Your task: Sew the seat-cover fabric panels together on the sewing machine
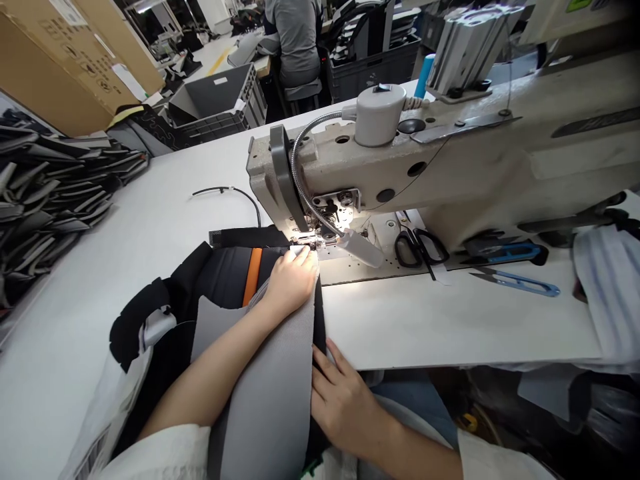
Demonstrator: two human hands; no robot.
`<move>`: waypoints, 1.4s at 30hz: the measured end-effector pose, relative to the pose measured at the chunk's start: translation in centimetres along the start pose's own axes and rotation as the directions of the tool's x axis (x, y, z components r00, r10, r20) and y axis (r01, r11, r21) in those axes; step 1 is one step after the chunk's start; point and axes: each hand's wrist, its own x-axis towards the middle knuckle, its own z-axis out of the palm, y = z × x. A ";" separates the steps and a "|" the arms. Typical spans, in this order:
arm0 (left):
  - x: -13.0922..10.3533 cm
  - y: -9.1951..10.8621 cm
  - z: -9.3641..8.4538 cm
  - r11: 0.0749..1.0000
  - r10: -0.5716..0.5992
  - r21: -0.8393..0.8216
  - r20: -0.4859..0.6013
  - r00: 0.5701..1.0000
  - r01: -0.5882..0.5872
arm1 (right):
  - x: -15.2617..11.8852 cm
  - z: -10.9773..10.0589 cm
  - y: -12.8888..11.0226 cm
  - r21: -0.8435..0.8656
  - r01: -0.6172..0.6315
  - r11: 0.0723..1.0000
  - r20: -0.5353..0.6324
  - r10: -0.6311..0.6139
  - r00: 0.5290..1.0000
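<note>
Grey fabric panel (273,393) is what I've got under both hands, lying on top of a black piece with an orange stripe (253,275) at the front edge of the white worktop (150,227). My left hand (293,280) is flat on the far end of the grey panel, fingers together and pressing down, right up against the presser foot (306,245) of the sewing machine (450,160). Can't really tell if the fingertips touch the foot, the lamp glare washes that spot out. My right hand (343,400) sits nearer to me at the panel's right edge, fingers spread a bit and resting against the black fabric underneath, not pinching anything as far as I can see.

Black-handled scissors (421,248) lie on the machine bed just right of the needle, and blue thread snips (520,283) are further right on the worktop. Off at the left edge is a big stack of dark cut pieces (55,193). Another person in a grey top (297,40) sits well beyond the far edge, back turned.
</note>
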 end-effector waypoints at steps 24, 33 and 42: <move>-2.8 1.3 0.1 1.000 -0.011 0.012 -0.072 0.997 0.012 | -1.7 0.3 -1.1 0.051 0.001 0.999 0.026 -0.003 1.000; 0.6 0.7 0.3 0.998 -0.064 0.006 -0.055 0.996 0.065 | 0.2 0.1 1.6 0.007 0.039 0.999 0.001 -0.039 0.999; -1.5 -0.9 0.4 1.000 -0.008 -0.002 -0.105 0.994 0.007 | 3.3 -2.1 7.4 -0.014 0.012 1.000 0.221 -0.008 0.975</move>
